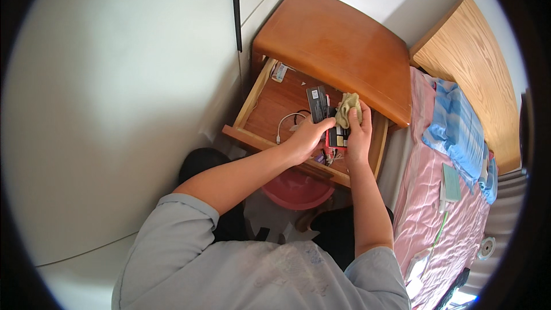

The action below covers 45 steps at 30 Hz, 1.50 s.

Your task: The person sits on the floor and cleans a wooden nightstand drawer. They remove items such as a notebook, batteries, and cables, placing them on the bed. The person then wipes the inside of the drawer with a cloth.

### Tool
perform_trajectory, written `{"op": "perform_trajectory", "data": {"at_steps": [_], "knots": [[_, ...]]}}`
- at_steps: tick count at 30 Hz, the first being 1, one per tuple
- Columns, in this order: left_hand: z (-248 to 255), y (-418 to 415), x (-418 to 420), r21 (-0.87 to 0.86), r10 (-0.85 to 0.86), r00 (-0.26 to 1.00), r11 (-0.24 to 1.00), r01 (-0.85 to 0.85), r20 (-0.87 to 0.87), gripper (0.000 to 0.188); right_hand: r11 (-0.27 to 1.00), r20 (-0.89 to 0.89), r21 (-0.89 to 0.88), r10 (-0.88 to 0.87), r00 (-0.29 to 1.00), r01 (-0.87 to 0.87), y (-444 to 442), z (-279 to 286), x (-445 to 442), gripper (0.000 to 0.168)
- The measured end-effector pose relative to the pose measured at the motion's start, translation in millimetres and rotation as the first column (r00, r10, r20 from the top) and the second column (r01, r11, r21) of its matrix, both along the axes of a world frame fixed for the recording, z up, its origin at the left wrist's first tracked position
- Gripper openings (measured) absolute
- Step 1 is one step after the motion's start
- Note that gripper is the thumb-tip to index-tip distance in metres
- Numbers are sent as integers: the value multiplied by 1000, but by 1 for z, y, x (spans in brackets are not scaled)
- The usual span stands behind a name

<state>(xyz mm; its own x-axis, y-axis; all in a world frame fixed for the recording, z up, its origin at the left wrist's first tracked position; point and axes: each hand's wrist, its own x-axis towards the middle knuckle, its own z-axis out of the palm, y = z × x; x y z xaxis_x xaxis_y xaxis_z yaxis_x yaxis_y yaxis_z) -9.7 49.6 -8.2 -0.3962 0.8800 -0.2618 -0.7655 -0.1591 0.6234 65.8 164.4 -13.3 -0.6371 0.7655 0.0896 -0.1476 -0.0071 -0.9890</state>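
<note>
My left hand (306, 138) grips a flat black box (317, 102) that bears a printed code. A crumpled yellow-green cloth (348, 111) is pinched in my right hand (360, 132). Between the hands is a black item with a red edge (337, 138) and pale patches; which hand supports it I cannot tell. Both hands are above the pulled-out wooden drawer (275, 102). Inside the drawer lie a white cable (280, 125), a small white packet (280, 72) in the far left corner, and several tangled small things (329, 156) near the front.
The orange-brown nightstand top (335, 38) overhangs the drawer's back. A white cabinet panel (129, 94) rises on the left. To the right is a bed with a pink cover (422, 215), a blue pillow (456, 129) and a wooden headboard (478, 77). A red basin (297, 193) stands below the drawer.
</note>
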Motion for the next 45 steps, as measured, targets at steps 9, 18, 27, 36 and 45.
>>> {"op": "perform_trajectory", "data": {"at_steps": [9, 18, 27, 36, 45], "knots": [[19, -8, -53, 103, 203, 979, 974, -202, 5, 17, 932, -123, -345, 74, 990, -112, 4, -17, -18, 30], [35, -32, -106, 116, 302, 953, 947, -298, -17, 20, 780, 287, 494, 271, 919, -384, -6, -74, -107, 45], [39, -35, -117, 38, 389, 920, 920, -391, 59, 11, 295, 679, 652, 183, 711, -698, -48, -129, -129, 57], [43, -35, -115, 16, 422, 907, 906, -422, 14, 17, 146, 721, 599, 329, 610, -787, -64, -116, -112, 38], [40, -34, -116, -19, 399, 916, 917, -398, 47, 27, 332, 742, 243, 542, 395, -912, -51, -79, -102, 36]]}}
